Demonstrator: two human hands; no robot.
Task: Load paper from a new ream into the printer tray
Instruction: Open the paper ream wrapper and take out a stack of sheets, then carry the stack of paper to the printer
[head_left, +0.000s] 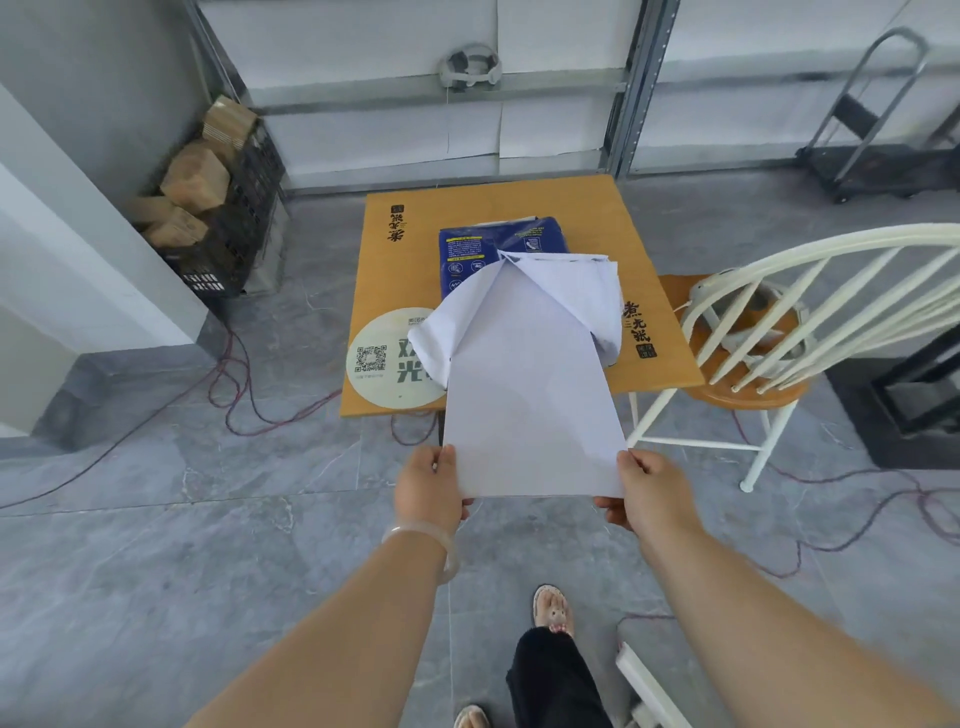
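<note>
In the head view, the left hand (431, 486) and right hand (641, 493) each pinched a near corner of the paper (530, 395). Its long axis ran straight away from the person, far end inside the opened ream (498, 249) mid-table (405, 249), near end overhanging the near edge. Neither hand seemed nearer; no printer showed.

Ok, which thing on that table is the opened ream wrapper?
Find the square wooden table in the middle of the grey floor. The ream wrapper lies at its centre, blue with white print, its torn end spread into white flaps toward the person. Beside it is only a flat round sticker.
</note>
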